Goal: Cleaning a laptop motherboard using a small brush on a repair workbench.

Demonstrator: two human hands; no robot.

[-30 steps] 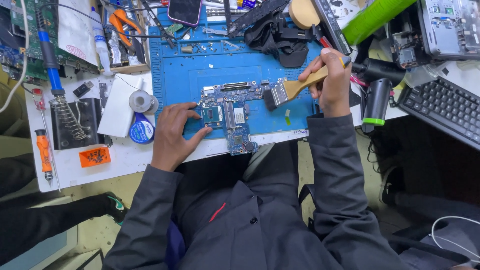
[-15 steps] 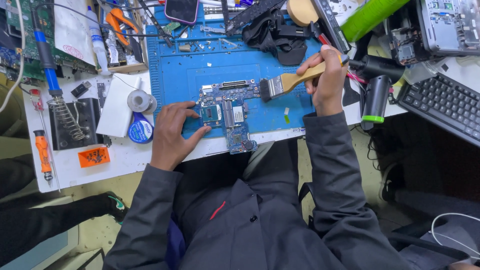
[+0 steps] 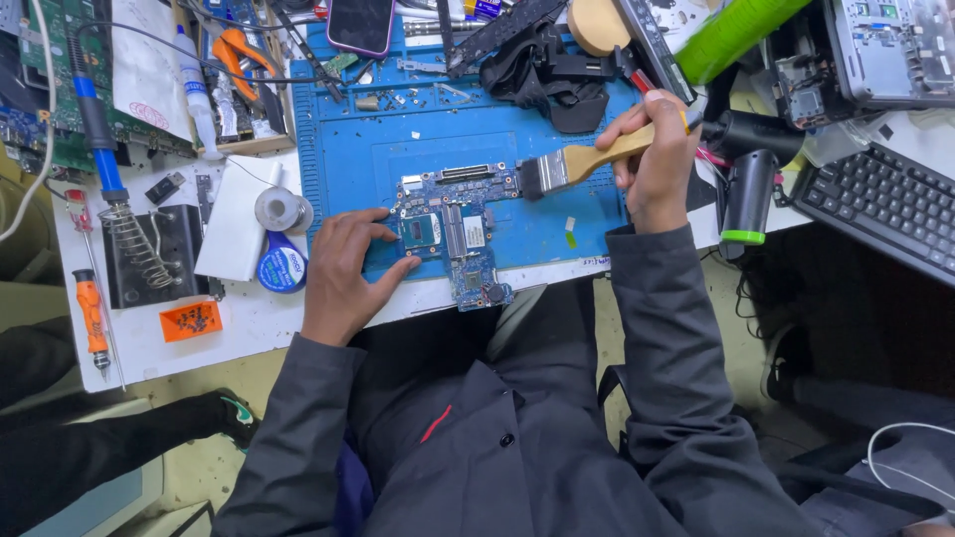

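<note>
My left hand (image 3: 343, 283) lies flat and open on the left end of the blue circuit board (image 3: 458, 224), pressing it onto the blue mat (image 3: 398, 139) on the worktop (image 3: 249, 318). My right hand (image 3: 657, 164) has a tight grip on the wooden handle of a paintbrush (image 3: 577, 162); its dark bristles touch the board's right top corner. My fingers hide part of the handle. Left of my hand sits a round blue tin (image 3: 283, 267) with a white label, and further left a small orange box (image 3: 190, 320).

bare mat (image 3: 368, 164) left of board (image 3: 458, 224).
</note>
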